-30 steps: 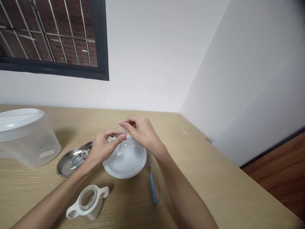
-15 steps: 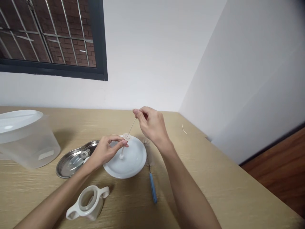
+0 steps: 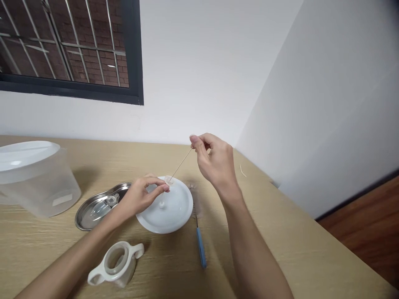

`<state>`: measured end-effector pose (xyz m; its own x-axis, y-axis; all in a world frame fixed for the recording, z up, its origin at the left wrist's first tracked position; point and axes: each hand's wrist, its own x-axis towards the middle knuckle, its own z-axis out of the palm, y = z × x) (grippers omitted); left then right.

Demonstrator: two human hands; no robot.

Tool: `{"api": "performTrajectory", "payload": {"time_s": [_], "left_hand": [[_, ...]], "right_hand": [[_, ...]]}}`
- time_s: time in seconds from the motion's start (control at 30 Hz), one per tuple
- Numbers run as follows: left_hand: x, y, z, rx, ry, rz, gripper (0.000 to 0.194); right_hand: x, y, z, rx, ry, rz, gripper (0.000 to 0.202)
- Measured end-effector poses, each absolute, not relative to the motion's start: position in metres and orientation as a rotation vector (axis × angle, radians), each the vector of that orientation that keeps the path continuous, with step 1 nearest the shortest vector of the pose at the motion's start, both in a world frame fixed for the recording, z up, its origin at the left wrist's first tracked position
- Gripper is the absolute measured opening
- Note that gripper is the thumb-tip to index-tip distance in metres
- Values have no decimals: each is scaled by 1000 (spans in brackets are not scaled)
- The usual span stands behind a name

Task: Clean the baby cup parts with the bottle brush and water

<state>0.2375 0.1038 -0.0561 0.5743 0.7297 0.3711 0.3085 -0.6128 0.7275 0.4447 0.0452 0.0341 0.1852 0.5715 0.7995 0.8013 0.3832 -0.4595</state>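
My left hand (image 3: 145,193) pinches a small translucent silicone piece (image 3: 169,180) between thumb and fingertips, above the far part of a white plate (image 3: 177,211). A thin metal wire (image 3: 181,165) slants down to this piece. Its upper end is gripped by the closed fingers of my right hand (image 3: 215,160), higher and to the right. Whether the wire's lower tip is inside the piece or only touching it is hard to tell. Below my left fingers, a small white ball-shaped end (image 3: 161,204) shows over the plate; its link to the held piece is mostly hidden.
Left of the plate, a metal kidney dish (image 3: 84,216) holds a clear bottle-like part. A white two-handled ring (image 3: 116,263) stands nearer me. A blue-handled bottle brush (image 3: 201,247) lies right of the plate. A lidded translucent tub (image 3: 37,182) and a thin pale strip (image 3: 242,170) flank the area.
My right hand has moved right and slightly up, so more wire shows and it slants more. My left hand keeps its pinch, nearly in place. The view has shifted slightly.
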Motion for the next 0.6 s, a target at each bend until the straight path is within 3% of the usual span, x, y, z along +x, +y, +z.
{"api": "performTrajectory", "payload": {"time_s": [0.6], "left_hand": [[237,101,-53,2104,873,962,23]], "right_hand": [[438,43,34,-1259,-1479,-262,37]]}}
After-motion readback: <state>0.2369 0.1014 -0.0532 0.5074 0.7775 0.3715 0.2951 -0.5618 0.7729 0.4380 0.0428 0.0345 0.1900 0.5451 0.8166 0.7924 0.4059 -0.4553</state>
